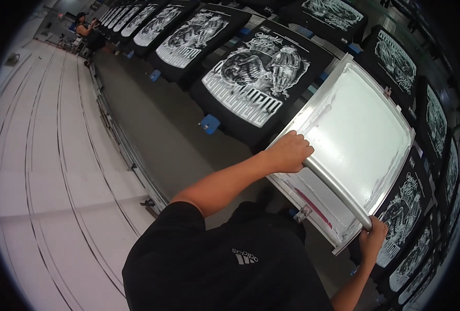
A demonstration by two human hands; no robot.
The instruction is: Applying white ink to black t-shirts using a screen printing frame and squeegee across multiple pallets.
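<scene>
- Bar (337, 193) lies across the frame (318, 96), running from upper left to lower right.
- Left hand (291, 152) on the bar's upper-left end; right hand (374, 239) at its lower-right end.
- Clamp (302, 213) at the frame's near edge.
- Nearest shirt (263, 78) left of the frame; row of shirts (192, 39) extends from it toward upper left.
- Second row (403, 207) right of the frame.
- Walkway (157, 124) between first row and rail (121, 135).
- Co-worker (87, 31) at upper left, beside the first row's far end.
</scene>
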